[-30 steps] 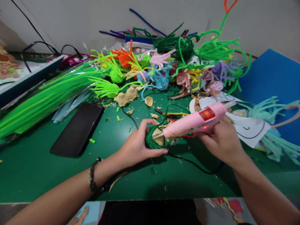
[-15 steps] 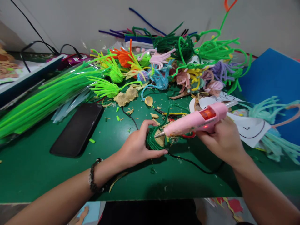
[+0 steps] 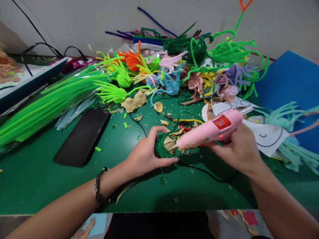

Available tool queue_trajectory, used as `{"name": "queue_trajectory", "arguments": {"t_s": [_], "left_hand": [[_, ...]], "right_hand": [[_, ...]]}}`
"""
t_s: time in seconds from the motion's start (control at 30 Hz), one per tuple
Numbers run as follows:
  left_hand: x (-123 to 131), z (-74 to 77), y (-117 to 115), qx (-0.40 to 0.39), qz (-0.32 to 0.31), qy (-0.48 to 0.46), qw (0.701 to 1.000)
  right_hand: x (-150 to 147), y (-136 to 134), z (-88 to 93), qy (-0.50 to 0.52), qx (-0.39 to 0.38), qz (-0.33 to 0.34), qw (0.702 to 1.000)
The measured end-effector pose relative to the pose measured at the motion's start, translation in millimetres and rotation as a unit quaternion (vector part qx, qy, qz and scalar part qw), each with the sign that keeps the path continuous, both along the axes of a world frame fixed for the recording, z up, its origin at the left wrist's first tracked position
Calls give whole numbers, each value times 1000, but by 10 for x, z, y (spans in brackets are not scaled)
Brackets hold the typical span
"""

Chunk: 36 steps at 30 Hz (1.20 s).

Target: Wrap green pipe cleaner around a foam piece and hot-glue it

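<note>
Head view: my left hand (image 3: 144, 156) is curled around a dark green pipe-cleaner coil (image 3: 163, 149) on the green table (image 3: 50, 179), fingers gripping its near side. My right hand (image 3: 236, 149) is clenched on a pink glue gun (image 3: 209, 131), nozzle tip touching the coil's tan centre. Black phone (image 3: 82, 137) lies left, well apart. Pile of colourful pipe cleaners (image 3: 186, 66) at the back.

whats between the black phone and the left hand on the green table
In the head view, only bare green table with small scraps lies between the black phone and the left hand.
</note>
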<state>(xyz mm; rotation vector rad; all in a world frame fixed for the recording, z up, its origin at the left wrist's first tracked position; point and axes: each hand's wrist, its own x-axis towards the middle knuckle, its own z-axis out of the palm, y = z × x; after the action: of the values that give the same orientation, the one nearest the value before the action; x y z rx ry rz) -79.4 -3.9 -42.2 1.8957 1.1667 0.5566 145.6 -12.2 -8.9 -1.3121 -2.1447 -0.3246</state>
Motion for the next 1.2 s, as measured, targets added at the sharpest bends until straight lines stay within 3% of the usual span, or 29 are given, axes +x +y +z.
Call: {"name": "queue_trajectory", "arguments": {"t_s": [0.5,1.2], "left_hand": [[3,10,1,-1,-4,-3,1000],[-2,26,10,-22,27,-50,998]], "right_hand": [[10,-4,-11,8,-39,-18,999],[39,7,6,-11,-11,8,1000]]}}
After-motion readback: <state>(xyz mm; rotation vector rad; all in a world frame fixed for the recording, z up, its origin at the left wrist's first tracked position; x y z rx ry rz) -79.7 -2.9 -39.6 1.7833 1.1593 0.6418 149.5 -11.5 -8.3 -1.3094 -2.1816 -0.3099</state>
